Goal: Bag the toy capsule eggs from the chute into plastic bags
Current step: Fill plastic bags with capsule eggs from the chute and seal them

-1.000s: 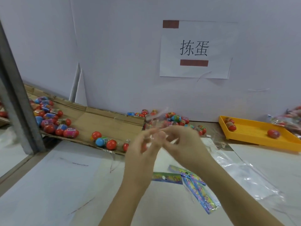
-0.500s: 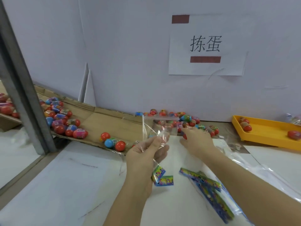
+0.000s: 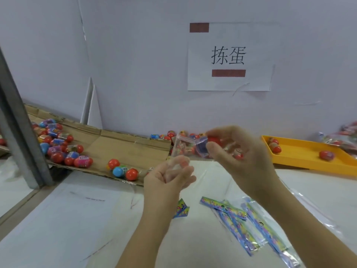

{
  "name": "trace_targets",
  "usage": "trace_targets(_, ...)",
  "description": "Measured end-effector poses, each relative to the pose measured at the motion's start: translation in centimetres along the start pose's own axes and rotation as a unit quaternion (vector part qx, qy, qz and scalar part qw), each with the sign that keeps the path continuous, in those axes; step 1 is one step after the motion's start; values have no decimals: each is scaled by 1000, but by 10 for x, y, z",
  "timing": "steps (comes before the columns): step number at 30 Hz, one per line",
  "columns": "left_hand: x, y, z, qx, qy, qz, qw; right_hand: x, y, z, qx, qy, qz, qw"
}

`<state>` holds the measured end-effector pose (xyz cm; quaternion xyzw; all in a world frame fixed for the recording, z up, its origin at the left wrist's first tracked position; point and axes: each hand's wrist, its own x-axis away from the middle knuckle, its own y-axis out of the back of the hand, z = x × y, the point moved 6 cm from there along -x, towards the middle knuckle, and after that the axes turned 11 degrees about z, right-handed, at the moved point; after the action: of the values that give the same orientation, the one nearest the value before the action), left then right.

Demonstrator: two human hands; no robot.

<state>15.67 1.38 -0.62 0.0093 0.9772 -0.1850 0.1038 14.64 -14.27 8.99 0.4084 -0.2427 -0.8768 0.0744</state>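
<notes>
My left hand pinches the lower part of a small clear plastic bag and holds it upright above the table. My right hand grips a red and blue capsule egg between thumb and fingers, right at the bag's upper right corner. I cannot tell whether the egg is inside the bag's mouth. Several more eggs lie on the sloping cardboard chute at the left. Another heap of eggs sits against the wall behind the bag.
A yellow tray at the right holds a few eggs. Colourful printed card strips lie on the white table under my right forearm, with clear bags beside them. A grey metal post stands at the left. A paper sign hangs on the wall.
My right hand left the bag, reached into the egg heap by the wall and came back with an egg at the bag's top. My left hand kept hold of the bag.
</notes>
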Motion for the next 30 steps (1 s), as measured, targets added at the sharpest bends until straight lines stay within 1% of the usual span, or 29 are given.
trace_targets(1,1,-2,-1,-24,-10,5,1000,6,2,1,75,4,-1,997)
trace_targets(2,3,-4,-1,-55,-21,15,998,12,3,0,116,1,-8,993)
trace_targets(3,4,-8,-2,-83,-28,29,996,18,5,-4,124,-6,-16,992)
trace_targets(5,7,-15,-2,-115,-36,62,991,26,9,-13,98,-44,-22,994)
trace_targets(7,8,-19,-2,-133,-34,83,987,30,10,-25,43,-89,-13,995)
trace_targets(8,8,-21,-3,-135,-31,90,986,30,11,-28,20,-95,-9,995)
trace_targets(12,13,-29,-6,-145,-14,140,979,30,6,-26,4,-79,39,996)
trace_targets(15,14,-31,-6,-167,-7,157,973,30,3,-24,2,-69,50,996)
trace_targets(17,14,-32,-4,-147,12,164,975,30,4,-24,9,-73,50,996)
trace_targets(20,13,-34,1,-75,62,193,976,31,4,-23,48,-72,55,995)
trace_targets(21,13,-34,1,-67,72,194,976,32,3,-22,47,-69,56,995)
trace_targets(25,13,-33,0,-81,62,184,978,33,1,-21,21,-59,62,996)
trace_targets(30,13,-32,0,-75,44,167,982,33,-7,-20,17,-73,78,994)
